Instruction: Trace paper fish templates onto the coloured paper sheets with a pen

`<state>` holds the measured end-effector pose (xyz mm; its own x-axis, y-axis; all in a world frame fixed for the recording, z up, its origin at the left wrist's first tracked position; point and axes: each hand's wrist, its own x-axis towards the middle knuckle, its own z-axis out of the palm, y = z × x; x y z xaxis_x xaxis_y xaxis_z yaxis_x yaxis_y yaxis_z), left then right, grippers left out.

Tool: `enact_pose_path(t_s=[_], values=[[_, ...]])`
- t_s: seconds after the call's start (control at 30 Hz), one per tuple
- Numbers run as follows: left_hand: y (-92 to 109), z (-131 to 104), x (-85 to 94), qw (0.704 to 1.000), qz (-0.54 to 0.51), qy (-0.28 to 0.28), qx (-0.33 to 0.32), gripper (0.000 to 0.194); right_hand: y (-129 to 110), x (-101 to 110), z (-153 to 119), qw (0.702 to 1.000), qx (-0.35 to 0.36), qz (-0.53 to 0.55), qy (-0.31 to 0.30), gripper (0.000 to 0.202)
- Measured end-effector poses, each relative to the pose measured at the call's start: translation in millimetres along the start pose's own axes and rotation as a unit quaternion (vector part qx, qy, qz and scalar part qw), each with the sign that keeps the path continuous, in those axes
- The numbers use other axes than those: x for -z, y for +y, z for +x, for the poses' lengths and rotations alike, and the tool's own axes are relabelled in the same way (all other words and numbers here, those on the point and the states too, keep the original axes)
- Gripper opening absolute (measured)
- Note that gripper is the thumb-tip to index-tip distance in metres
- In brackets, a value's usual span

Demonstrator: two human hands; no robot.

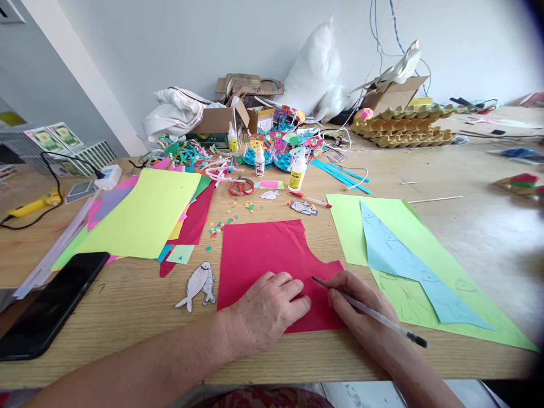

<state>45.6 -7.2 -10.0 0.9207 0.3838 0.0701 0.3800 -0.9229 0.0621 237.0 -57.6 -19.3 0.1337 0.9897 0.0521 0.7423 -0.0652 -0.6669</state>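
A sheet of red paper point(263, 249), with a curved piece cut from its upper right side, lies on the table before me. My left hand point(267, 309) rests on it palm down, fingers slightly bent and apart; what lies beneath the palm is hidden. In my right hand point(361, 309) is a pen point(378, 317) with a clear barrel and black end cap, its tip at the paper just right of my left fingers. Left of the sheet lie overlapping paper fish cutouts point(199, 285). To the right, a light blue paper point(408, 260) with pencilled fish covers part of a green sheet point(348, 226).
A black phone point(55, 306) and stacked coloured papers point(140, 215) lie left. Beyond the red sheet are red-handled scissors point(242, 186), glue bottles point(297, 171), confetti point(216, 228), a red pen point(312, 199) and a fish cutout point(303, 208). Egg trays point(403, 127) stand at the back right.
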Motion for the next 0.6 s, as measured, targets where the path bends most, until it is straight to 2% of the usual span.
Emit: enact_pose_path(t_s=[0.6], values=[[0.4,0.0,2.7,1.000,-0.003,-0.009,0.004,0.021,1.9,0.3,0.0,1.000,0.013,-0.003,-0.011,0.010]])
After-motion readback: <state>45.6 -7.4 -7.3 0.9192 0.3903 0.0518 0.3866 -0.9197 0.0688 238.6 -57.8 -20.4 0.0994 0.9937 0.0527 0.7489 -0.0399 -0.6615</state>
